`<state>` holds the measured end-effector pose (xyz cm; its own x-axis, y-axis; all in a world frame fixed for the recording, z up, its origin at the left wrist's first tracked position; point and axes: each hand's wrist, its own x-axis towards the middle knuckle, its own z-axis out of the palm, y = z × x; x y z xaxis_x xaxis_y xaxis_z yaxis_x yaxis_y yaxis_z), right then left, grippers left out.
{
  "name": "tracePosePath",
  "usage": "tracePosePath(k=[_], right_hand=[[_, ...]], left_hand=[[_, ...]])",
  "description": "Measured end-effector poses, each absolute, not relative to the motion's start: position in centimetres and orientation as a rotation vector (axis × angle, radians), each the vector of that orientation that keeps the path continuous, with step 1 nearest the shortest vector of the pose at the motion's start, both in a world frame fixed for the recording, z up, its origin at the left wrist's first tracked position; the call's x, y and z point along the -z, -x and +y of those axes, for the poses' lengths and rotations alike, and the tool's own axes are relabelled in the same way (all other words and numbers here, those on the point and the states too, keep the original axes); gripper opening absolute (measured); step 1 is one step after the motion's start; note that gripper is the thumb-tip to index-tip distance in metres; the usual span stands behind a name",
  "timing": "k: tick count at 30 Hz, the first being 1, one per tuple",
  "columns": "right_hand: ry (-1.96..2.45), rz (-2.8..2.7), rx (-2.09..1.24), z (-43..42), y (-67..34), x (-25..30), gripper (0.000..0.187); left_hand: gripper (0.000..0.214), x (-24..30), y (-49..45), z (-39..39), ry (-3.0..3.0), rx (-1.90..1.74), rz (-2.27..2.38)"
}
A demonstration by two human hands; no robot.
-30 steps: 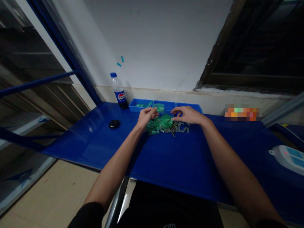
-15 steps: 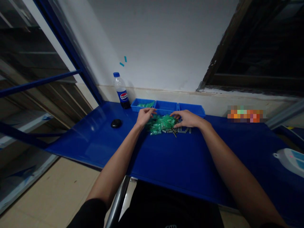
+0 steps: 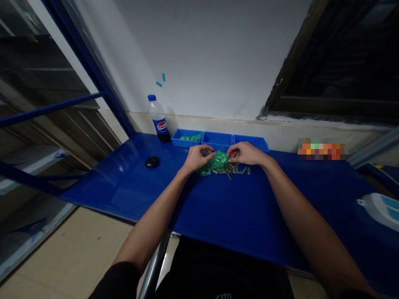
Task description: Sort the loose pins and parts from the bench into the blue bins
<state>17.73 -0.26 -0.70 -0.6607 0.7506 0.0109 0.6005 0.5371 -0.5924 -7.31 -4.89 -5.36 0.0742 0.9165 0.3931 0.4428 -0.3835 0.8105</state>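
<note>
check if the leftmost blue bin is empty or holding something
Holding something: green plastic packets show inside the leftmost blue bin, beside the Pepsi bottle.

Crumpled, see-through green packets [image 3: 220, 159] lay in a loose heap just below and right of the frame's centre. At the heap's lower right, thin brass-coloured pins [image 3: 230, 170] lay criss-crossed among short grey cylinders [image 3: 244, 170], scattered on their sides.

Single head-worn view, facing forward and down across blue table [image 3: 215, 211] toward wall [image 3: 202, 58].
</note>
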Motion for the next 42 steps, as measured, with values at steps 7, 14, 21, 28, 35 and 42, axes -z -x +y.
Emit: tracePosePath(k=[7,14,21,28,35,42], right_hand=[[1.166,-2.512,-0.783,-0.5,-17.3,1.0,0.019],[1.115,-2.413,-0.916,-0.6,-17.1,1.1,0.017],[1.028,-2.226,-1.094,-1.0,-16.5,0.8,0.023],[0.906,-1.874,-1.151,-1.3,-15.7,0.4,0.035],[1.053,-2.085,-1.020,-1.3,-16.4,0.2,0.035],[1.234,-2.747,-0.793,-2.3,-16.8,-0.9,0.050]], left_hand=[[0.026,5.3,7.0,-5.2,-2.136,-1.174,1.336],[0.028,5.3,7.0,-5.1,-1.933,-1.282,1.282],[0.034,5.7,7.2,-4.3,-1.809,-1.370,1.195],[0.040,4.2,7.5,-5.4,-1.700,-1.246,1.096],[0.054,3.5,7.8,-5.5,-1.561,-1.289,1.031],[0.055,4.9,9.0,-3.5,-1.104,-1.578,1.100]])
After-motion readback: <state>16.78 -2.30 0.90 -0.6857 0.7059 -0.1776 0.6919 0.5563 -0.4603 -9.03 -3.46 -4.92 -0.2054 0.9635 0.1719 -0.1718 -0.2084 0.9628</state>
